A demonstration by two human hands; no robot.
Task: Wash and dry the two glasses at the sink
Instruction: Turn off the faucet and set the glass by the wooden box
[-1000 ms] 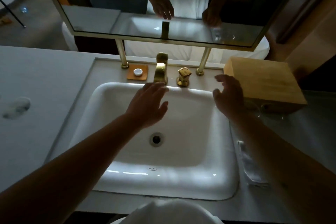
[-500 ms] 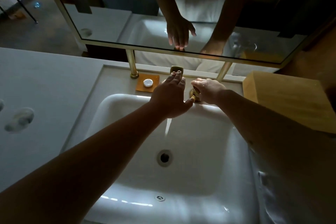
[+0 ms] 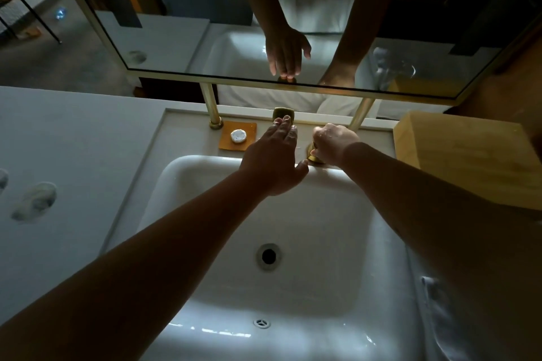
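Observation:
My left hand (image 3: 272, 158) lies flat, palm down, over the brass faucet spout (image 3: 283, 113), fingers stretched and holding nothing. My right hand (image 3: 334, 143) is closed around the brass tap handle (image 3: 312, 157) just right of the spout. Below both hands is the white sink basin (image 3: 205, 184) with its drain (image 3: 268, 255). No water stream shows under my left hand. The glasses appear only as a faint reflection in the mirror (image 3: 393, 67); on the counter itself they are hidden behind my right arm.
A wooden box (image 3: 469, 155) stands on the counter at the right. An orange soap dish (image 3: 231, 143) with a small white soap (image 3: 238, 136) sits left of the faucet. Brass mirror posts (image 3: 211, 105) rise behind the sink. A pale cloth (image 3: 434, 290) lies at the lower right.
My right hand went from beside the wooden box to the tap handle and closed on it. My left hand slid forward over the spout. The thin water stream seen half a second ago no longer shows.

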